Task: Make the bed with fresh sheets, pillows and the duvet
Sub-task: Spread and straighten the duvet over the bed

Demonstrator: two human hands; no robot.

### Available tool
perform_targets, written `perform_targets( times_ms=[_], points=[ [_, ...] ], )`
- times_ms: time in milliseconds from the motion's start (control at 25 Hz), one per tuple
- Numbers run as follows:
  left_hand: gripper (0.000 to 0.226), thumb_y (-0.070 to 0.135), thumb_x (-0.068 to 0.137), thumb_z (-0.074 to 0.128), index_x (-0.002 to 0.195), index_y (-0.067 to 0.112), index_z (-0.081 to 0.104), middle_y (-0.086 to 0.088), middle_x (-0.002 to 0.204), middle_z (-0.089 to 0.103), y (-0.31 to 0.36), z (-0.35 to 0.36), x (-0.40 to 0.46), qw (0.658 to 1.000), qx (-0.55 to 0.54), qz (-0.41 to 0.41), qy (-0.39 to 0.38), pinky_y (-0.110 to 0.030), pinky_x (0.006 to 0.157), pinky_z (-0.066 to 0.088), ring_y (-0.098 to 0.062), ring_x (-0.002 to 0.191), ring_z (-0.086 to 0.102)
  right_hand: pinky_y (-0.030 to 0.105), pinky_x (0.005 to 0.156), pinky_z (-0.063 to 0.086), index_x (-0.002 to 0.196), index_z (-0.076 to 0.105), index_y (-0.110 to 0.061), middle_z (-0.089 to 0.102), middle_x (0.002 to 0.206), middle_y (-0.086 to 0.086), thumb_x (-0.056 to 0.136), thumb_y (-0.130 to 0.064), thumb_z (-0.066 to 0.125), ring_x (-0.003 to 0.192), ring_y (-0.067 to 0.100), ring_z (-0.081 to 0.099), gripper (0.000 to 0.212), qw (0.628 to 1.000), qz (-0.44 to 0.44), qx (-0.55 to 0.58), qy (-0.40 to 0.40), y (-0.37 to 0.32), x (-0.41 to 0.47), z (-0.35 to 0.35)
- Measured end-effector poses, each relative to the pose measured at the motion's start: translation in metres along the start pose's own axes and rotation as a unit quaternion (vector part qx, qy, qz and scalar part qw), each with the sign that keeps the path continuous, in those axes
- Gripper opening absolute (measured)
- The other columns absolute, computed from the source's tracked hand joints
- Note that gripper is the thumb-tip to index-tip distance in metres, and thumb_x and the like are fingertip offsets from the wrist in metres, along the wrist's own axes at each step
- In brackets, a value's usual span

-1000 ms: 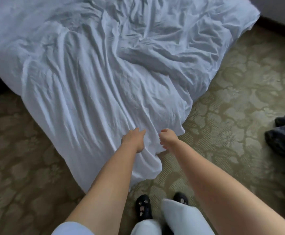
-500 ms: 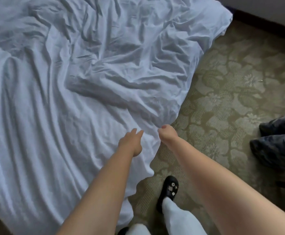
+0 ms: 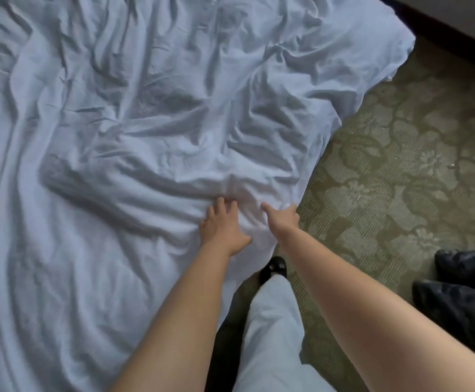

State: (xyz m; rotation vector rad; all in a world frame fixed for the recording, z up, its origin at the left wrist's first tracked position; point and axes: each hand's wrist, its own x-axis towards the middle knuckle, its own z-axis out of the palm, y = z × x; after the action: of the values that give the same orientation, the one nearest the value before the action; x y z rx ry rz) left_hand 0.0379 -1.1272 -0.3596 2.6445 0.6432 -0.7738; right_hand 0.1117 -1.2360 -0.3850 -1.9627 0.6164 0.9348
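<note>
1. The white sheet [image 3: 151, 142] covers most of the frame from the upper left to the lower centre, heavily creased; it looks light, soft and limp, so it should bunch rather than slide.
2. The left hand [image 3: 221, 226] lies on it at centre with fingers spread and fairly straight, pressing. The right hand [image 3: 283, 217] is at the sheet's near right edge; whether its fingers pinch the cloth I cannot tell.
3. Best hold, I judge: that edge and the corner at upper right.
4. Patterned carpet [image 3: 394, 171] at right gives walking room; a dark bundle [image 3: 462, 295] sits at lower right, and a black shoe [image 3: 273, 268] is just beside the hem.
</note>
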Motion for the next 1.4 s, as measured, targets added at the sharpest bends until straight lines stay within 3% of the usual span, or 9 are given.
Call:
perform_targets(
  times_ms=[160, 320, 400, 480, 600, 840, 1120, 1280, 1400],
  points=[
    [0.123, 0.076, 0.062, 0.065, 0.148, 0.012, 0.005, -0.010, 0.149, 0.007, 0.025, -0.001, 0.047, 0.997, -0.036, -0.056, -0.045, -0.045, 0.111, 0.024, -0.033, 0.137, 0.015, 0.044, 0.106, 0.034, 0.152, -0.004, -0.020, 0.024, 0.152, 0.012, 0.081, -0.039, 0.071, 0.135, 0.035, 0.033, 0.105, 0.995, -0.015, 0.102, 0.005, -0.029, 0.043, -0.009],
    [0.138, 0.077, 0.059, 0.066, 0.149, 0.007, -0.011, -0.013, 0.153, -0.003, 0.045, -0.004, 0.053, 0.989, 0.000, -0.092, -0.116, -0.050, 0.112, 0.021, -0.033, 0.141, 0.008, 0.033, 0.091, 0.040, 0.144, 0.029, -0.010, 0.048, 0.133, 0.008, 0.081, -0.030, 0.073, 0.115, 0.026, 0.049, 0.079, 0.977, -0.003, 0.211, 0.019, -0.062, 0.035, -0.011],
    [0.119, 0.060, 0.072, 0.069, 0.149, 0.008, -0.006, -0.017, 0.150, 0.008, 0.057, -0.010, 0.045, 0.990, 0.009, -0.110, -0.085, -0.048, 0.107, 0.030, -0.034, 0.138, 0.020, 0.030, 0.078, 0.043, 0.132, 0.044, -0.002, 0.055, 0.119, 0.007, 0.083, -0.028, 0.071, 0.097, 0.021, 0.053, 0.061, 0.976, -0.020, 0.217, -0.022, -0.087, 0.021, -0.017],
    [0.068, 0.027, 0.091, 0.059, 0.143, 0.009, 0.019, -0.016, 0.140, 0.038, 0.064, -0.022, 0.036, 0.995, -0.007, -0.099, 0.004, -0.040, 0.095, 0.043, -0.032, 0.125, 0.044, 0.031, 0.067, 0.047, 0.123, 0.051, 0.003, 0.060, 0.107, 0.012, 0.085, -0.024, 0.069, 0.089, 0.023, 0.057, 0.050, 0.984, -0.069, 0.157, -0.046, -0.108, 0.002, -0.029],
    [0.027, 0.010, 0.098, 0.038, 0.121, 0.010, 0.052, -0.014, 0.122, 0.059, 0.059, -0.040, 0.019, 0.993, -0.038, -0.103, 0.053, -0.039, 0.087, 0.046, -0.033, 0.111, 0.057, 0.038, 0.078, 0.051, 0.112, 0.055, 0.000, 0.058, 0.090, 0.011, 0.088, -0.022, 0.060, 0.091, 0.031, 0.059, 0.033, 0.995, -0.081, 0.049, -0.021, -0.101, -0.010, -0.051],
    [0.067, 0.003, 0.087, 0.050, 0.147, 0.019, 0.024, -0.012, 0.143, 0.029, 0.065, 0.003, -0.001, 0.998, -0.037, -0.042, -0.018, -0.040, 0.098, 0.042, -0.032, 0.126, 0.034, 0.045, 0.090, 0.050, 0.123, 0.054, -0.004, 0.053, 0.125, 0.015, 0.086, -0.040, 0.056, 0.107, 0.035, 0.055, 0.052, 0.992, -0.007, -0.080, 0.092, -0.032, 0.028, -0.072],
    [0.102, 0.067, 0.069, 0.066, 0.147, 0.026, 0.014, -0.009, 0.144, 0.016, 0.045, 0.018, 0.038, 0.996, -0.011, -0.040, -0.081, -0.046, 0.101, 0.038, -0.033, 0.130, 0.023, 0.047, 0.106, 0.032, 0.150, 0.002, -0.021, 0.031, 0.149, 0.007, 0.075, -0.032, 0.079, 0.133, 0.032, 0.036, 0.108, 0.993, 0.003, 0.119, -0.017, -0.030, 0.059, -0.033],
    [0.112, 0.070, 0.061, 0.070, 0.145, 0.025, 0.011, -0.008, 0.141, 0.014, 0.046, 0.023, 0.056, 0.993, 0.010, -0.050, -0.107, -0.049, 0.097, 0.042, -0.032, 0.129, 0.022, 0.043, 0.097, 0.040, 0.148, 0.013, -0.018, 0.041, 0.140, 0.005, 0.074, -0.024, 0.079, 0.125, 0.029, 0.045, 0.100, 0.981, 0.023, 0.189, -0.033, -0.040, 0.075, -0.024],
    [0.114, 0.070, 0.059, 0.072, 0.143, 0.023, 0.010, -0.007, 0.139, 0.014, 0.049, 0.025, 0.061, 0.992, 0.022, -0.059, -0.107, -0.050, 0.094, 0.044, -0.030, 0.128, 0.022, 0.033, 0.083, 0.042, 0.127, 0.043, -0.010, 0.056, 0.111, 0.003, 0.076, -0.024, 0.076, 0.101, 0.022, 0.054, 0.063, 0.984, 0.024, 0.177, 0.023, -0.043, 0.069, -0.015]
  ],
)
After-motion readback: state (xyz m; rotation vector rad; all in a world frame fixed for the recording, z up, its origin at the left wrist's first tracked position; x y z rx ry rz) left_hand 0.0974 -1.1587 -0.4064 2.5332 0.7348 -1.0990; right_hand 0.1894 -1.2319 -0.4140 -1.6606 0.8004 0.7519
